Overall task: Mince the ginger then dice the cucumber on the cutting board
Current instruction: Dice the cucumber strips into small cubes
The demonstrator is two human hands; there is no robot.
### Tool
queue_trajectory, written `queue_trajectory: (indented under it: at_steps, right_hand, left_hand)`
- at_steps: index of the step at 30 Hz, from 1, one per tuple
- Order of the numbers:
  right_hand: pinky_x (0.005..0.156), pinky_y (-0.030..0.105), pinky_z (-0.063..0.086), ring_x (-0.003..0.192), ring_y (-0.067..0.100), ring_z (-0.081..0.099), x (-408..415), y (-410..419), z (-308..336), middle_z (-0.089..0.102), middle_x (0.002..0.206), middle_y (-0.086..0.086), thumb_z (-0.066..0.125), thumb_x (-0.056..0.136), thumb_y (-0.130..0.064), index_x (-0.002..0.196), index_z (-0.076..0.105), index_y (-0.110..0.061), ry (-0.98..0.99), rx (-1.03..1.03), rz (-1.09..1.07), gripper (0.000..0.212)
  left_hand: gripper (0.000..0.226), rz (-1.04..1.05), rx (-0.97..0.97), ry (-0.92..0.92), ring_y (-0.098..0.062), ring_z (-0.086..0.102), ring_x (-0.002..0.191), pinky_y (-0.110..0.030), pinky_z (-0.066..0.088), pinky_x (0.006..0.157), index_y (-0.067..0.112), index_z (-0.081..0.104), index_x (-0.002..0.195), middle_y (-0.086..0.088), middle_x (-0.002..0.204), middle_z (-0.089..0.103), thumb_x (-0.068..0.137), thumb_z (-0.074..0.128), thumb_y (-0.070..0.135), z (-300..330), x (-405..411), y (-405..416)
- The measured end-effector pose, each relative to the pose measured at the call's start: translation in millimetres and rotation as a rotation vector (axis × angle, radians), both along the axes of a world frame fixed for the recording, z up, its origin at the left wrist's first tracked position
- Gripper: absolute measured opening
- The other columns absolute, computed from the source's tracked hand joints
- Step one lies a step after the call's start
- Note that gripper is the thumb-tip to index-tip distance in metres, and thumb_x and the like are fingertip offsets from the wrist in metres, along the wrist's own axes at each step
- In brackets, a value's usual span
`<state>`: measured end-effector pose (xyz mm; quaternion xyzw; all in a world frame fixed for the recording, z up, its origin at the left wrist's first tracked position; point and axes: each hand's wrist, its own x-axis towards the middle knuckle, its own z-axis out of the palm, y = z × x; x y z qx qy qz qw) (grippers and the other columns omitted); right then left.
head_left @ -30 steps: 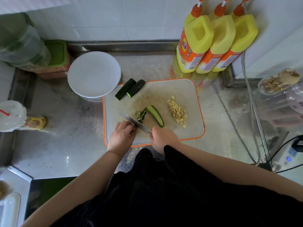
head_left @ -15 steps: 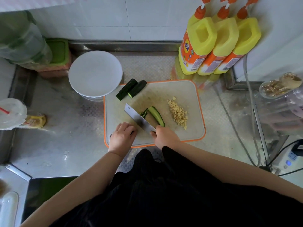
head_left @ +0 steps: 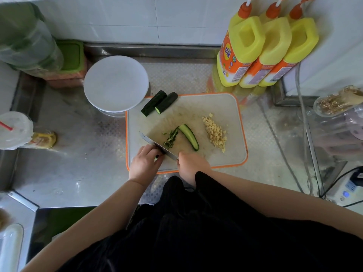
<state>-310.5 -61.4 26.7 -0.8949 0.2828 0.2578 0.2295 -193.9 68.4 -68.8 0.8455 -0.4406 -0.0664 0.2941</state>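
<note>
An orange-rimmed white cutting board (head_left: 225, 107) lies on the steel counter. Minced ginger (head_left: 215, 132) is piled at its right. A cucumber wedge (head_left: 189, 137) lies in the middle, with diced cucumber bits (head_left: 170, 139) in a row to its left. Two more cucumber pieces (head_left: 159, 103) rest at the board's far left corner. My right hand (head_left: 191, 166) grips the handle of a knife (head_left: 155, 145), whose blade is down on the board across the cucumber strip. My left hand (head_left: 144, 164) has curled fingers holding that strip just behind the blade; the strip is mostly hidden.
A round white lid (head_left: 115, 83) on a container touches the board's far left. Three yellow detergent bottles (head_left: 263, 52) stand behind the board's right. A lidded drink cup (head_left: 14, 130) sits at far left, a green-lidded box (head_left: 70, 55) behind. Cables and a power strip (head_left: 347, 190) lie right.
The knife rose half a second ago and has come back down onto the board nearer my left hand. More diced cucumber bits lie beside the wedge.
</note>
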Motion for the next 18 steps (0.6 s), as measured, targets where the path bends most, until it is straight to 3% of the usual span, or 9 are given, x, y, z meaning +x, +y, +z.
queue_trajectory:
  at_steps: [2,8,14,18]
  right_hand:
    - [0.061,0.032,0.041,0.084,0.029,0.063,1,-1,-3,0.055,0.081,0.006,0.041,0.100,-0.020,0.103,0.050,-0.008,0.005,0.015,-0.005,0.016]
    - [0.071,0.037,0.045,0.091,0.032,0.060,1,-13,-2,0.061,0.097,0.013,0.037,0.102,-0.035,0.104,0.050,-0.008,0.016,0.127,-0.177,0.030]
    - [0.060,0.034,0.038,0.072,0.027,0.053,-3,-11,5,0.047,0.070,0.001,0.036,0.102,-0.035,0.089,0.039,-0.014,-0.041,0.074,-0.116,0.025]
    - [0.064,0.033,0.040,0.086,0.030,0.061,-1,0,9,0.062,0.094,0.010,0.035,0.102,-0.033,0.104,0.050,-0.009,-0.064,0.010,0.010,0.028]
  left_hand:
    - [0.028,0.008,-0.002,0.006,-0.026,0.058,0.082,-0.042,0.053,0.058,0.009,0.070,0.081,-0.002,0.088,0.063,0.086,0.054,0.032,-1,-1,0]
    - [0.025,0.008,-0.018,-0.018,-0.024,0.059,0.084,-0.041,0.054,0.059,0.011,0.070,0.082,-0.001,0.091,0.063,0.088,0.056,0.031,-1,-3,2]
    - [0.025,0.005,-0.027,0.001,-0.026,0.054,0.092,-0.040,0.053,0.065,0.010,0.068,0.089,-0.004,0.098,0.059,0.088,0.054,0.031,4,-5,8]
    - [0.027,0.000,0.004,-0.016,-0.025,0.052,0.089,-0.042,0.053,0.065,0.008,0.068,0.086,-0.005,0.095,0.060,0.086,0.052,0.029,3,-4,9]
